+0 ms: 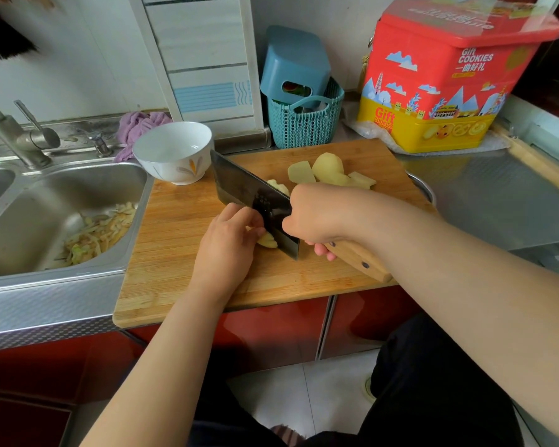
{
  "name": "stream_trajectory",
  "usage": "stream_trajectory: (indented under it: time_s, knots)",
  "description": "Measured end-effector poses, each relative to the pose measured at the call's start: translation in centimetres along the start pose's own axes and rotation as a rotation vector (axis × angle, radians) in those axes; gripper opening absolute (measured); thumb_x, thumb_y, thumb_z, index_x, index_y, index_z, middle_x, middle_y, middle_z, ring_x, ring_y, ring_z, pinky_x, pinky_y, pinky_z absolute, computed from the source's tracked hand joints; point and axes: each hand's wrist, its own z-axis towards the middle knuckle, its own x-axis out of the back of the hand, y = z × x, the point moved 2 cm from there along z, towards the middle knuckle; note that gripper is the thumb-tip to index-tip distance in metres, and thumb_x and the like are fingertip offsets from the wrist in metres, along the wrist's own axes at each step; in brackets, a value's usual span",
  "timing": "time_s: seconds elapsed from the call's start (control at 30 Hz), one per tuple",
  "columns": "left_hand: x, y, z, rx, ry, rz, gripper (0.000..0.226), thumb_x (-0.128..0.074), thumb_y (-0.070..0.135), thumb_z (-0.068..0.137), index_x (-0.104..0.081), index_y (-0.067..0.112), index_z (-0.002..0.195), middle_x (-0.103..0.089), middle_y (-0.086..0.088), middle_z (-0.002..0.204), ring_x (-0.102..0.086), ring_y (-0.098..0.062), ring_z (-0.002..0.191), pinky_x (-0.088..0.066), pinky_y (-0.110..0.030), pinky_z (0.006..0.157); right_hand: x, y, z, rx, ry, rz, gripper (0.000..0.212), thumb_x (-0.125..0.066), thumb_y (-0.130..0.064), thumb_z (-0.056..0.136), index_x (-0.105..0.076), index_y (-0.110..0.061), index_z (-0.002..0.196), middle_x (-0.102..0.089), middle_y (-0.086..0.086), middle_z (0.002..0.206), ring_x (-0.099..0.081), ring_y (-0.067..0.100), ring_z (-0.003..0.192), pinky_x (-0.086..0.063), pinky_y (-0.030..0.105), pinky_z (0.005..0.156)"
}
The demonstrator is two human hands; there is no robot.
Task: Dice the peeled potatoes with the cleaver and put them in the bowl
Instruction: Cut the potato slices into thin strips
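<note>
On the wooden cutting board (175,253), my right hand (317,214) grips the wooden handle of a dark cleaver (246,188). The blade stands on edge, cutting down into a potato piece (268,241). My left hand (229,243) holds that piece with curled fingers, just left of the blade. Behind the blade lies another potato piece (279,186). Several larger peeled potato chunks (328,171) sit at the board's far right. A white bowl (173,150) stands at the board's far left corner; no potato shows inside it.
A steel sink (23,204) holding potato peels (100,230) lies left of the board, with a tap (10,130) behind. A teal basket (304,124) and a red and yellow cookie tin (442,79) stand behind. A purple cloth (136,127) lies by the bowl.
</note>
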Motion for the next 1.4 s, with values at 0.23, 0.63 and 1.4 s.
stream_trajectory:
  time_s: [0.23, 0.63, 1.4]
  knots:
    - [0.1, 0.3, 0.0, 0.009, 0.004, -0.002, 0.02, -0.064, 0.011, 0.089, -0.053, 0.027, 0.086, -0.053, 0.01, 0.1, -0.054, -0.016, 0.087, -0.039, -0.027, 0.069, -0.4, 1.0, -0.2, 0.016, 0.05, 0.001, 0.029, -0.041, -0.02, 0.1, -0.042, -0.004, 0.076, -0.059, 0.011, 0.056, -0.051, 0.016, 0.032, -0.046, 0.022, 0.043]
    - [0.4, 0.4, -0.2, 0.062, 0.028, -0.026, 0.014, -0.065, 0.015, 0.09, -0.055, 0.022, 0.084, -0.055, 0.007, 0.099, -0.052, -0.013, 0.083, -0.044, -0.029, 0.069, -0.1, 2.0, -0.1, 0.072, 0.09, 0.155, 0.026, -0.047, -0.019, 0.096, -0.05, -0.004, 0.074, -0.057, 0.008, 0.062, -0.052, 0.017, 0.042, -0.046, 0.026, 0.042]
    - [7.2, 4.6, 5.7, -0.102, 0.138, -0.151, 0.016, -0.048, 0.027, 0.101, -0.058, 0.021, 0.112, -0.057, 0.012, 0.109, -0.052, -0.009, 0.108, -0.038, -0.005, 0.077, -0.3, 2.4, -1.2, 0.164, 0.162, 0.171, 0.023, -0.055, -0.034, 0.092, -0.057, -0.012, 0.088, -0.067, 0.009, 0.07, -0.058, 0.016, 0.05, -0.056, 0.032, 0.052]
